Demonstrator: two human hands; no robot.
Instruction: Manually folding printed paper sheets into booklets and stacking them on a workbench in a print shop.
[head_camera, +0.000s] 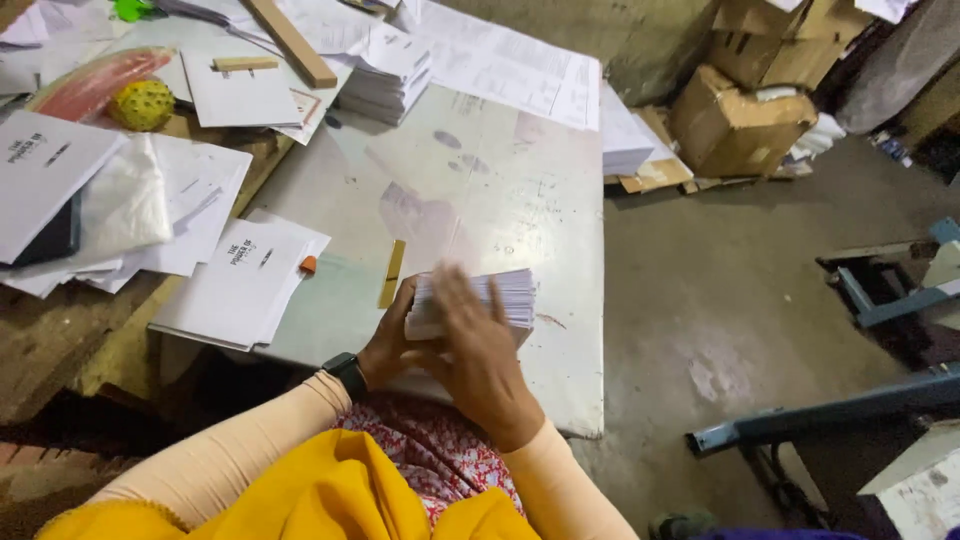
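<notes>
Brown cardboard boxes (735, 125) sit piled on the floor beyond the tabletop's far right corner, one with open flaps; more boxes (780, 35) stack behind them against the wall
</notes>
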